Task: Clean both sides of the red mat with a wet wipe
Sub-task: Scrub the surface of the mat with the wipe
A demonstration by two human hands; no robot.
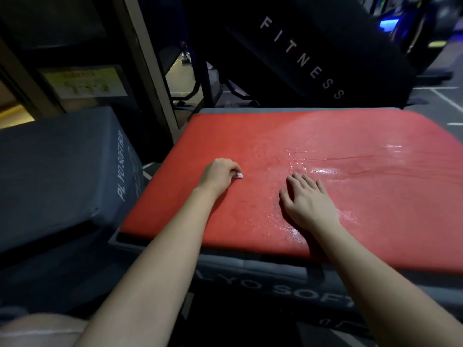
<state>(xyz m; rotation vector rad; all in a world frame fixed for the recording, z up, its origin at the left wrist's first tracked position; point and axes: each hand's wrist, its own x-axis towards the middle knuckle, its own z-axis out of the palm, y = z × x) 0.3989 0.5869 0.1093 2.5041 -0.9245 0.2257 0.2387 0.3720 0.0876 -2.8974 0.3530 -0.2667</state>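
Note:
The red mat (338, 136) lies flat on top of a grey soft plyo box (250, 274). Its right half shines wet, with streaks and droplets. My left hand (220, 175) sits on the mat's left part with fingers curled around a small white wet wipe (238, 175), of which only a corner shows. My right hand (307, 201) lies flat on the mat near its front edge, fingers straight and spread, pressing the wet surface.
A second grey plyo box (57, 171) stands to the left, tilted. A dark metal upright (147, 71) rises behind the mat's left corner. A black panel reading FITNESS (300, 56) leans behind the mat. Grey floor with white lines (446, 98) shows at far right.

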